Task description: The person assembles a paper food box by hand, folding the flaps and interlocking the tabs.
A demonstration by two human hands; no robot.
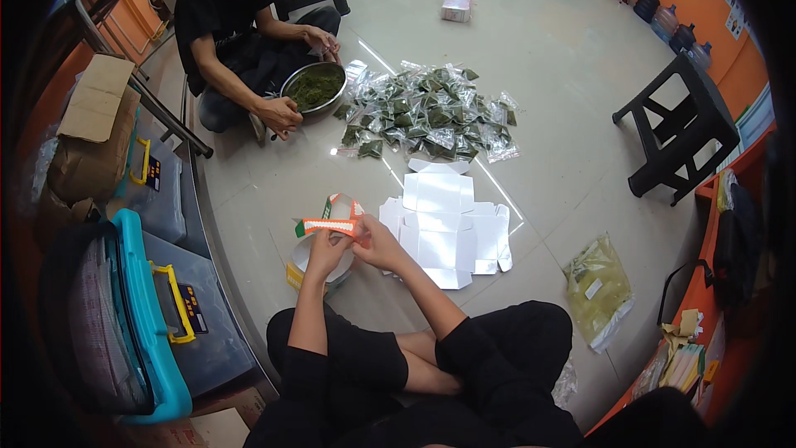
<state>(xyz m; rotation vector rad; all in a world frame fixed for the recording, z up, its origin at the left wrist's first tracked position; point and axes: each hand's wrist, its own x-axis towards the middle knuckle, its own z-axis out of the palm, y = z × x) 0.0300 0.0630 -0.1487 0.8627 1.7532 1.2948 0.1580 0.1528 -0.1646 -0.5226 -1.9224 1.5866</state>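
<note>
Just in front of my crossed legs, I hold a small orange, white and green carton (327,226) in both hands, its end flaps standing out. My left hand (326,253) has its fingers closed on the near side of the carton. At its right end, my right hand (376,245) pinches the edge. Below and behind the hands lies a pale rounded object with a yellow part (294,275), mostly hidden by my left arm. To the right of my hands, flattened white cartons (439,222) lie overlapping on the floor.
Beyond the cartons is a heap of small clear bags of green contents (431,112). A co-worker sits at far left with a metal bowl (313,88) of green shreds. A black stool (684,129) and a yellow-green bag (599,290) lie right; toolboxes (199,315) line the left.
</note>
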